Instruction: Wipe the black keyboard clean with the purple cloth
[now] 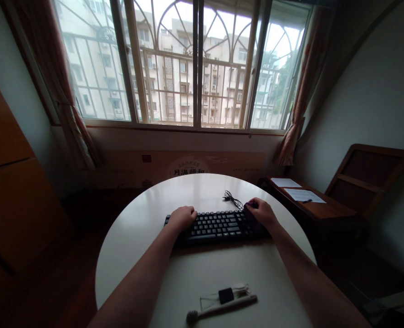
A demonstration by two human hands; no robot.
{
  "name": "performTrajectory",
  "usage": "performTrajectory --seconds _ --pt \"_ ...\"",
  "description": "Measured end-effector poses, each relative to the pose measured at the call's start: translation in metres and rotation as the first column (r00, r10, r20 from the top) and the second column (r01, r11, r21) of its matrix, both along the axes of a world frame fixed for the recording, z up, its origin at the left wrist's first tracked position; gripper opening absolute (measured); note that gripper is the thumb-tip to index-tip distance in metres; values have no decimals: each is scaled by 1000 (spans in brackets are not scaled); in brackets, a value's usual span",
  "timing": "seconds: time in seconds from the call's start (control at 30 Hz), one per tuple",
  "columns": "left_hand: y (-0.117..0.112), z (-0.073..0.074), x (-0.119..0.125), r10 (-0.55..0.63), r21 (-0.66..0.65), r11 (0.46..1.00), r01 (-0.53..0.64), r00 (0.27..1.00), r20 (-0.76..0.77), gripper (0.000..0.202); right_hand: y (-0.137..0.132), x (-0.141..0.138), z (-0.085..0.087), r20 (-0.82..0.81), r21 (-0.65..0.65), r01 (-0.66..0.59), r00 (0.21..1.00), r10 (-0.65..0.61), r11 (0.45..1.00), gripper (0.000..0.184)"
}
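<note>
A black keyboard [218, 226] lies across the middle of a round white table [147, 228]. My left hand [182, 217] rests curled on the keyboard's left end, fingers closed over the edge. At the right end, my right hand [260, 212] is closed around a dark purple object [248, 210] pressed on the keys; I cannot make out what it is. A coiled black cable [232, 198] lies just behind the keyboard.
Near the table's front edge lie a long thin brush [220, 310] and a clear packet with a small black piece [226, 295]. A low wooden side table [321, 207] with papers [303, 195] stands to the right. A barred window [191, 64] fills the back wall.
</note>
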State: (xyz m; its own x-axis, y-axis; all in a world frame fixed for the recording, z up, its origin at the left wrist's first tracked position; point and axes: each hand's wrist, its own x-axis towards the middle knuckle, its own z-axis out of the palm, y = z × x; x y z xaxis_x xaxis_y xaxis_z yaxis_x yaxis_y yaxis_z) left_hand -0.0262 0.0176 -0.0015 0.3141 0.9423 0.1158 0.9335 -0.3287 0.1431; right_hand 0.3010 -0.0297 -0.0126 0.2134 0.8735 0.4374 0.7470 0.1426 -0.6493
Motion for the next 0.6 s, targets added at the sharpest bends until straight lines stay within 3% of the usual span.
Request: performTrajectory --seconds 0.6 --pt "0 0 -1 -4 -3 1000 4 1000 8 36 -2 -2 2 -1 -2 -4 1000 4 1000 20"
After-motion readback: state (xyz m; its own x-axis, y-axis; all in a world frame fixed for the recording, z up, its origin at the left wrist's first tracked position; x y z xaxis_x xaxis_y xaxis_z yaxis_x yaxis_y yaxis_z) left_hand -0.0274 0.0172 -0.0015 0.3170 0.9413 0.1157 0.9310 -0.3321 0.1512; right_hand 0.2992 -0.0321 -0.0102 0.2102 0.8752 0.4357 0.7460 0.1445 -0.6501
